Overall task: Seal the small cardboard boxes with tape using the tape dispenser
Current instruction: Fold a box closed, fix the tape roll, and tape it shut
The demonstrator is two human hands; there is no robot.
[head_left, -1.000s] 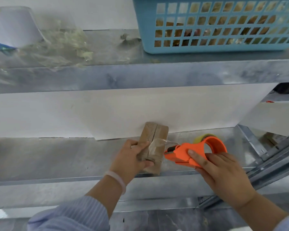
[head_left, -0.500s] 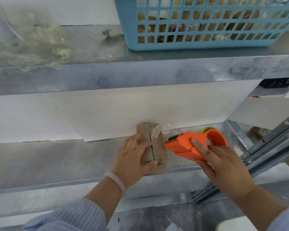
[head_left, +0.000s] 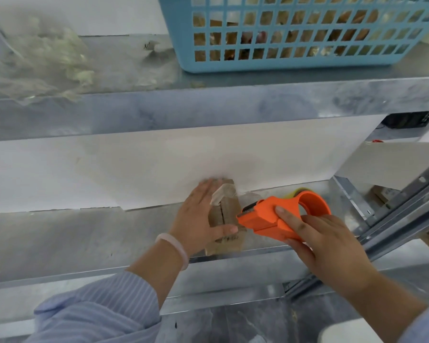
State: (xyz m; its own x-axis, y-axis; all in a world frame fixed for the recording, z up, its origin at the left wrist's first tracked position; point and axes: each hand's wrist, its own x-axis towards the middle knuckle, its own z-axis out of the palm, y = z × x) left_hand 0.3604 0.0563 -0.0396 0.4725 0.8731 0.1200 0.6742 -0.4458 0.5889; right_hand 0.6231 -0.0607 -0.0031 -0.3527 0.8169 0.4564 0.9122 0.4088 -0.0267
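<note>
A small brown cardboard box [head_left: 227,214] lies on the metal shelf [head_left: 84,238], its top seam facing up. My left hand [head_left: 198,219] lies over its left side, fingers reaching to the far end and thumb pressed across the near end. A loose piece of clear tape [head_left: 222,193] curls up at the box's far end. My right hand [head_left: 327,246] grips the orange tape dispenser [head_left: 282,216], index finger stretched along its top. The dispenser's nose touches the box's right edge.
A blue plastic basket [head_left: 295,33] holding several small boxes sits on the upper shelf [head_left: 208,105], with crumpled clear plastic [head_left: 40,60] to its left. A white board [head_left: 159,164] backs the lower shelf. Metal frame rails [head_left: 406,214] run at the right.
My left hand slid forward over the box, fingers now reaching its far end. The tape piece lifted and curled at the far end. The dispenser stayed against the box's right side.
</note>
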